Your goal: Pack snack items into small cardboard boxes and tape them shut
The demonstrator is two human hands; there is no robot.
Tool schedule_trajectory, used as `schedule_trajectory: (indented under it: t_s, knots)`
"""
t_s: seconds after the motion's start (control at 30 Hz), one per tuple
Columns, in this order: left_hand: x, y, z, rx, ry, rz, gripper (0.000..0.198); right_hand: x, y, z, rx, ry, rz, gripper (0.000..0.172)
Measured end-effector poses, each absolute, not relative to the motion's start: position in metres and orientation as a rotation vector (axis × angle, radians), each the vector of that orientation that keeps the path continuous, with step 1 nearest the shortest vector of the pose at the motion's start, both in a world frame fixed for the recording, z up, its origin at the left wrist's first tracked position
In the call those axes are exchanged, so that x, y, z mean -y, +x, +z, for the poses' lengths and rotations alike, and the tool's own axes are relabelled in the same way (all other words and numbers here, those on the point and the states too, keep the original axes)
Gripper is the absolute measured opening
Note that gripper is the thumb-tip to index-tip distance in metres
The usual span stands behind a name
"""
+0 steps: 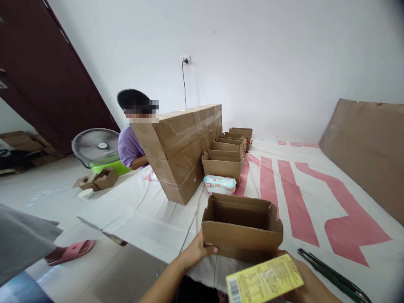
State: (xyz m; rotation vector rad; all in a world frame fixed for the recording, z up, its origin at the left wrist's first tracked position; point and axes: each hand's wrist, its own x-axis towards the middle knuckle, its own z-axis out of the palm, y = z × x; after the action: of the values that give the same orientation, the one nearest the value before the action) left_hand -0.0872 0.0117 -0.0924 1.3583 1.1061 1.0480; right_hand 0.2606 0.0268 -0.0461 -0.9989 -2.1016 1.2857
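Yellow box [264, 280] is sitting gripped in my right hand [305, 274], lower right of frame, just below the open carton [241, 240] my left hand [198, 253] is pinching, long axis kinda tilting up rightward.

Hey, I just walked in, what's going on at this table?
A person's left hand grips one end of an open cardboard box, while the right hand holds a small yellow box just in front of it. Behind the open box lies a soft plastic pack, then a row of more open boxes beside a taped stack. Someone in a purple top is beyond the stack. A cutter lies at the right.
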Motion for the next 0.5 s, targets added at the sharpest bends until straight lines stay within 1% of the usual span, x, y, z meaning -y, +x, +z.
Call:
schedule_trajectory:
  t_s: [0.1,0.17,0.23,0.3,0.4,0.5]
  knots:
    - [-0.01,-0.097,-0.088,-1.072,1.182,1.145,0.061,-0.029,0.241,-0.038,2.088,-0.929,1.208,0.064]
    - [-0.009,-0.106,-0.085,-1.049,1.029,1.218,0.055,-0.03,0.224,-0.036,2.091,-0.923,1.098,0.057]
    - [-0.008,-0.117,-0.083,-1.019,0.892,1.287,0.055,-0.028,0.203,-0.035,2.144,-0.878,0.925,0.045]
    - [-0.006,-0.128,-0.082,-0.997,0.786,1.368,0.06,-0.024,0.182,-0.034,2.216,-0.78,0.758,0.038]
    - [0.0,-0.141,-0.077,-0.999,0.672,1.421,0.058,-0.017,0.156,-0.036,2.279,-0.666,0.641,0.04]
    - [0.007,-0.147,-0.072,-1.005,0.619,1.346,0.05,-0.015,0.143,-0.041,2.278,-0.689,0.604,0.039]
